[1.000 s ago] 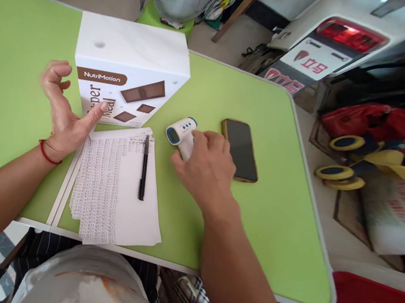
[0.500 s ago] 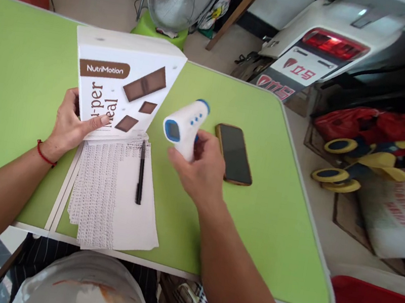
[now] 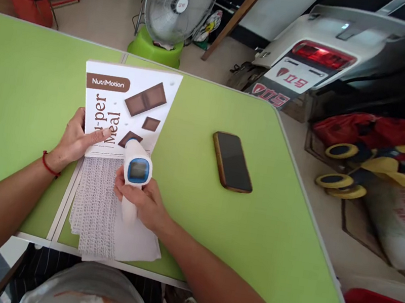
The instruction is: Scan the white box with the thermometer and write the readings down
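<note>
My left hand (image 3: 77, 139) grips a white box (image 3: 143, 73) by its lower left corner, thumb across the front. The box stands tilted, its face printed "NutriMotion" with chocolate pieces. In my right hand (image 3: 144, 201) is a white and blue infrared thermometer (image 3: 132, 158), fingers wrapped round its handle. Its small screen faces me and its front end points at the lower part of the box. Beneath both lie handwritten paper sheets (image 3: 98, 227). The pen seen earlier on the sheets is hidden now.
A smartphone (image 3: 232, 161) in a brown case lies on the green table (image 3: 265, 243), right of my right hand. Beyond the far edge stands a fan (image 3: 181, 5) on a green stool (image 3: 153, 49). A white scooter (image 3: 320, 42) is at the far right.
My right hand has brought the thermometer left and turned it toward the box, over the sheets. My left hand has tipped the box, so its top side no longer shows.
</note>
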`<state>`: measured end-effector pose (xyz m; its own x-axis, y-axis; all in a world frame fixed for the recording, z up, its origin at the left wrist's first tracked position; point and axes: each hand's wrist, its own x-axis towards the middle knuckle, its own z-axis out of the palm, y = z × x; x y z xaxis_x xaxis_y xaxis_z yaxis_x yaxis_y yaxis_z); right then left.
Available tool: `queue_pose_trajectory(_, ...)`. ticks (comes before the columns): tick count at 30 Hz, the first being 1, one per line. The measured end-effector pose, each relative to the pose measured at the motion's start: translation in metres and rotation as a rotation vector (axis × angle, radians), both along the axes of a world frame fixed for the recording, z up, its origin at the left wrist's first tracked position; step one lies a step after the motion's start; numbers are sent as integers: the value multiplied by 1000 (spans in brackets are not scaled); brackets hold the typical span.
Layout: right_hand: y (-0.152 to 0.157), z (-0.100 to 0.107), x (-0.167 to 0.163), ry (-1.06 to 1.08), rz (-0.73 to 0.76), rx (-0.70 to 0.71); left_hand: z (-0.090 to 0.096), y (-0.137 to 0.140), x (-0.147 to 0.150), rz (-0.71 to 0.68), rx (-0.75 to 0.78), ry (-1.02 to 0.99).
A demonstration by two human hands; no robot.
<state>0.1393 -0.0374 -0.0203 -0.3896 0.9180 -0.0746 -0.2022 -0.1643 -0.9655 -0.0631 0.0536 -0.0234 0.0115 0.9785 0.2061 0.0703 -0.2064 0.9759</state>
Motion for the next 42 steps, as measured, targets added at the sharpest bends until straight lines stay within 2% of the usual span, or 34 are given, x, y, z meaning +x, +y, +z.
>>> queue_pose_trajectory(4, 6, -1, -3, 76, 21, -28, 2, 0, 0, 4, -23, 11)
queue_pose_trajectory(26, 8, 17, -6, 20, 48, -44, -2, 3, -1, -12, 29, 25)
queue_pose_trajectory(33, 7, 17, -7, -11, 15, -64, -1, 3, 0, -13, 17, 29)
queue_pose_trajectory(42, 8, 17, -5, 16, 44, -42, -2, 4, 0, -24, 24, 18)
